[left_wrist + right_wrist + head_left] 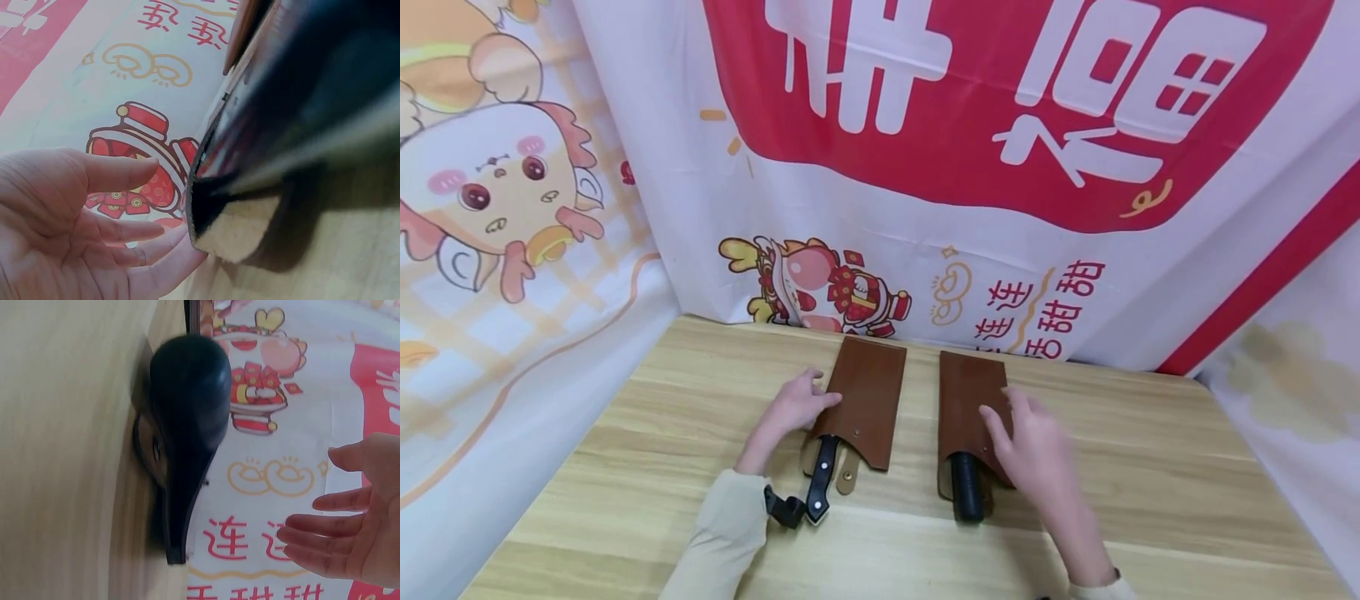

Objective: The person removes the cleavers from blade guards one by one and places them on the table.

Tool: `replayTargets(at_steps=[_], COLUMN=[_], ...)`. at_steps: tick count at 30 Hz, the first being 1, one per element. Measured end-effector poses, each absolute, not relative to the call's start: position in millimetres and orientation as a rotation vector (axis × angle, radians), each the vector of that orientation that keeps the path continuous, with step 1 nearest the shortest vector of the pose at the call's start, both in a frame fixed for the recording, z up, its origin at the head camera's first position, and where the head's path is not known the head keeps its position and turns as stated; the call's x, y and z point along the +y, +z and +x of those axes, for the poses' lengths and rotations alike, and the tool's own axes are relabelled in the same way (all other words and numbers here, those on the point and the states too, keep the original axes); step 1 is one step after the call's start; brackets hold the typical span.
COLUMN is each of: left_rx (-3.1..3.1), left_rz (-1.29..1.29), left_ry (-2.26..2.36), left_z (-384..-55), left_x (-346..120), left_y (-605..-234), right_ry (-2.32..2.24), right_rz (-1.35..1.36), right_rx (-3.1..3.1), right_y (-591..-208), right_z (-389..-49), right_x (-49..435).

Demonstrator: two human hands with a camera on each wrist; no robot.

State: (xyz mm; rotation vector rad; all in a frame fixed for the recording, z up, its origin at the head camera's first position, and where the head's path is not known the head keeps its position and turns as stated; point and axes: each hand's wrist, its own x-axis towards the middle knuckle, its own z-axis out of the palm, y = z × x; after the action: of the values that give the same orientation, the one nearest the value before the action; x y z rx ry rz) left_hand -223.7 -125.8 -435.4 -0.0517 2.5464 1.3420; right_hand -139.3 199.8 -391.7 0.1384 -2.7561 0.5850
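Observation:
Two brown sheaths lie side by side on the wooden table. From the near end of the left sheath (868, 392) sticks a black knife handle (823, 479) with metal rivets; a tan snap strap (847, 472) lies beside it. My left hand (800, 403) is at that sheath's left edge, fingertips right at the rim of its mouth in the left wrist view. The right sheath (967, 392) has a rounded black handle (967, 492) in its mouth. Over its right edge hovers my right hand (1030, 433), fingers spread; in the right wrist view this hand stands apart from the handle (190, 394).
The pale wooden table (1157, 475) runs back to a white cloth backdrop (865, 183) with red print and cartoon figures. Another printed cloth (572, 308) hangs along the left side. A black wrist mount (785, 507) sits on my left wrist, close to the knife handle.

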Motion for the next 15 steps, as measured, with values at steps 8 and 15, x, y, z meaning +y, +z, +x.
replayTargets(at_steps=[8,15], left_rx=[2.492,2.415], left_rz=[-0.043,-0.060], left_ry=[1.376,1.421], left_z=[-223,-221], left_x=[-120,-115], left_y=[-441,-440], right_ry=[0.638,0.738], right_rz=[0.260,0.368], right_rx=[-2.753,-2.781], right_y=[-399,-403], right_z=[-135,-131], right_x=[180,163])
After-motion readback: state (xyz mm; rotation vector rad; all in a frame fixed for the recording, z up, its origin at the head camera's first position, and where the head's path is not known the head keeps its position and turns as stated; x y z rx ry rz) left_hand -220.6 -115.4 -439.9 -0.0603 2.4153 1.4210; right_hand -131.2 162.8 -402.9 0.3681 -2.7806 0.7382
